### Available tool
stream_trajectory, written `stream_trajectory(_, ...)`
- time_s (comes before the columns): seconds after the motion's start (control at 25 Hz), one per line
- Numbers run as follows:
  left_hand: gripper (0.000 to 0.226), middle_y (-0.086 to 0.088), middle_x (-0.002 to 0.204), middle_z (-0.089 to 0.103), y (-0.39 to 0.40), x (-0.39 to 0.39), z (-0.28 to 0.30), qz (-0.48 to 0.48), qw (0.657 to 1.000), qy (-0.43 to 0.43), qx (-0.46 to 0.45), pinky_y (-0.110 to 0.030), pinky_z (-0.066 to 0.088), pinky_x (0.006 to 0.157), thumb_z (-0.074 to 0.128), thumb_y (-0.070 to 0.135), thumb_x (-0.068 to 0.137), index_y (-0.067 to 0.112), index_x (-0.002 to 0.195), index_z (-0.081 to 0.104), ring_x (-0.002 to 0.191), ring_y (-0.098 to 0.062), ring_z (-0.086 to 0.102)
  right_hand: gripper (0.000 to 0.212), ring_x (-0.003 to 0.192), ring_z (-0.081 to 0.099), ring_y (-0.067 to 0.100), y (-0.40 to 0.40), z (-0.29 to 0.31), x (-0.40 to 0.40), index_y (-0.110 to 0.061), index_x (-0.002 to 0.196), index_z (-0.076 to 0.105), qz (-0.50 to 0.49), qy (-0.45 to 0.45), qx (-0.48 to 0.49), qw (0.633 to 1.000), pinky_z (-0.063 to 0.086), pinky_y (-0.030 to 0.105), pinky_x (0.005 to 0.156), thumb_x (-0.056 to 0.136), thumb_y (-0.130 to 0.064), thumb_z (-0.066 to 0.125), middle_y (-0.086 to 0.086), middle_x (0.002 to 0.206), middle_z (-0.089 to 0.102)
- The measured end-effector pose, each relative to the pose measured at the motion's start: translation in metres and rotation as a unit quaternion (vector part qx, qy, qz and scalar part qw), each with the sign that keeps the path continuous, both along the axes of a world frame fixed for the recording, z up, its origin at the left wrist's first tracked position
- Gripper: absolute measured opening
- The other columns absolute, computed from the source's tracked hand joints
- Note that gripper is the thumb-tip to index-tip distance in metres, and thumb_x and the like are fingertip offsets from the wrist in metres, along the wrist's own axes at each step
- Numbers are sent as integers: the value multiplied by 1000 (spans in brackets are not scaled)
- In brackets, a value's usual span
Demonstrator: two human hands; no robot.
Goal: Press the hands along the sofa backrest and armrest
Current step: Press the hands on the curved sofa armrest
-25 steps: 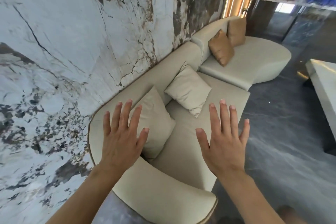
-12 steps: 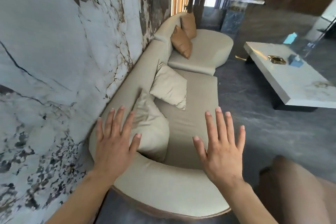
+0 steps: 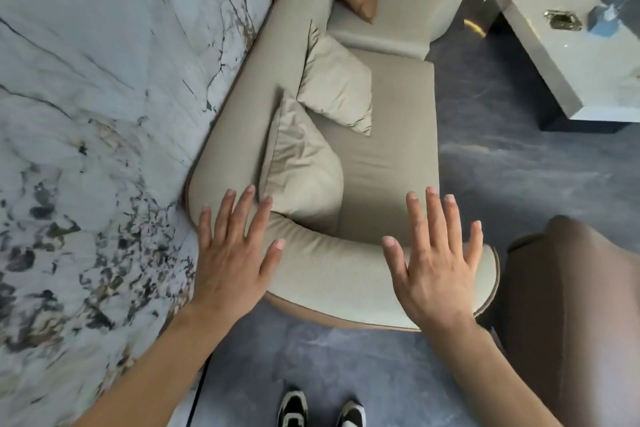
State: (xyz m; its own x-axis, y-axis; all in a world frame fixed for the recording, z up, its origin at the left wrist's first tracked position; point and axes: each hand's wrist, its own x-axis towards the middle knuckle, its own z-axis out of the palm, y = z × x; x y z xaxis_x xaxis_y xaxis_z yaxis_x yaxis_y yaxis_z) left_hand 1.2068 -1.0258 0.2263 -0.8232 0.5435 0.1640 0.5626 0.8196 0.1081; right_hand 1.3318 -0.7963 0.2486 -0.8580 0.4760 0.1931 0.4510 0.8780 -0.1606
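Both hands flat, palms down, fingers spread, left hand, right hand, over armrest, gripping nothing

We've got a white marble-look wall with dark grey and rusty veining filling the whole left side. Over on the right sits a low pale stone coffee table with a dark base, with a small brass-coloured dish and something blue and blurry on top. A brown upholstered chair pokes in at lower right. The floor is dark blue-grey and streaky, and a pair of black-and-white sneakers shows at the bottom edge.
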Motion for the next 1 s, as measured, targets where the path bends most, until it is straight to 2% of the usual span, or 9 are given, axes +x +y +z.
stream_trajectory(0.12, 63, -14, 157, 34, 0, 5, -58, -16, 1000, -24, -6, -62, 19, 117, 32, 47, 95, 13, 147, 39, 146, -35, 26, 69, 150, 12, 25, -5, -55, 6, -21, 154, 24, -1, -40, -20, 999, 8, 58, 118, 96, -58, 22, 5, 163, 20)
stream_trajectory(0.24, 62, -14, 156, 37, 8, 6, -119, -42, 998, -46, -16, -61, 19, 116, 31, 48, 96, 14, 146, 39, 145, -34, 26, 72, 151, 6, 22, -6, -116, 14, -23, 155, 20, -7, -96, -32, 995, 5, 55, 119, 95, -62, 15, 3, 164, 16)
stream_trajectory(0.4, 61, -9, 156, 38, 18, -1, -176, -74, 996, -44, -34, -58, 7, 120, 29, 52, 96, 18, 146, 41, 148, -31, 22, 75, 149, 2, 21, -7, -186, 27, -23, 154, 19, -19, -139, -48, 989, 5, 55, 120, 93, -64, 6, 3, 163, 15)
stream_trajectory(0.48, 62, -6, 158, 37, 23, -1, -196, -79, 995, -46, -35, -57, 5, 120, 30, 52, 96, 19, 147, 41, 149, -29, 21, 75, 150, 13, 25, -10, -213, 31, -20, 152, 30, -19, -130, -55, 990, 12, 58, 119, 95, -63, 9, 5, 162, 22)
stream_trajectory(0.64, 60, -6, 154, 43, 28, 0, -218, -78, 997, -21, -4, -58, 16, 119, 32, 47, 96, 17, 145, 46, 145, -29, 32, 69, 144, 32, 29, -11, -238, 30, -15, 146, 43, -18, -61, -11, 998, 19, 59, 116, 98, -58, 21, 9, 155, 38)
stream_trajectory(0.8, 54, -7, 145, 53, 28, -5, -225, -83, 995, 45, 45, -65, 23, 114, 38, 42, 94, 15, 137, 57, 139, -30, 42, 63, 140, 39, 32, -7, -251, 30, -14, 144, 46, -10, 13, 35, 999, 27, 63, 110, 96, -53, 33, 11, 150, 44)
stream_trajectory(1.0, 51, -7, 139, 58, 28, -10, -233, -113, 989, 70, 69, -68, 31, 107, 43, 40, 91, 16, 131, 61, 134, -31, 49, 66, 138, 43, 29, -4, -260, 26, -16, 143, 47, -7, 26, 65, 998, 33, 62, 107, 91, -54, 34, 8, 149, 46)
